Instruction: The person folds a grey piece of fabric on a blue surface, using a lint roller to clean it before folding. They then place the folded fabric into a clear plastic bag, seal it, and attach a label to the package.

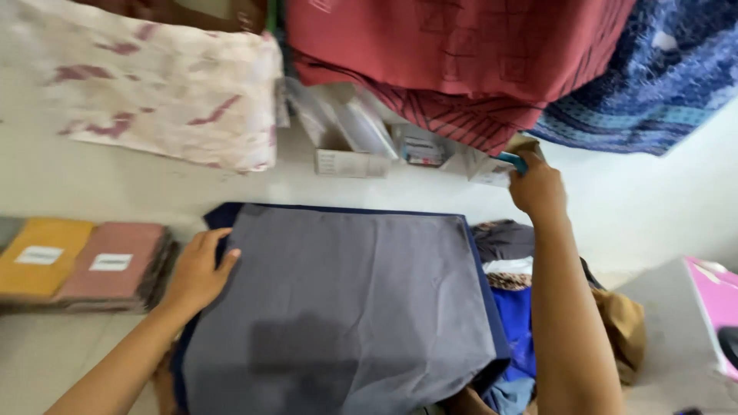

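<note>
A grey cloth [346, 300] lies spread flat over a dark blue cloth [483, 307] in front of me. My left hand [198, 270] rests flat on the grey cloth's left edge, fingers apart. My right hand [536, 187] reaches far forward past the cloth's right corner and closes on a small teal object [511, 161] near the boxes under the hanging fabrics. What the teal object is cannot be told.
Packaged folded cloths, one yellow [42, 256] and one pink [111, 261], lie at the left. A white box [346, 138] stands at the back. Cream patterned [154, 84], red [453, 54] and blue patterned [661, 69] fabrics hang above. Crumpled clothes [511, 307] pile at the right; a pink item [719, 300] is far right.
</note>
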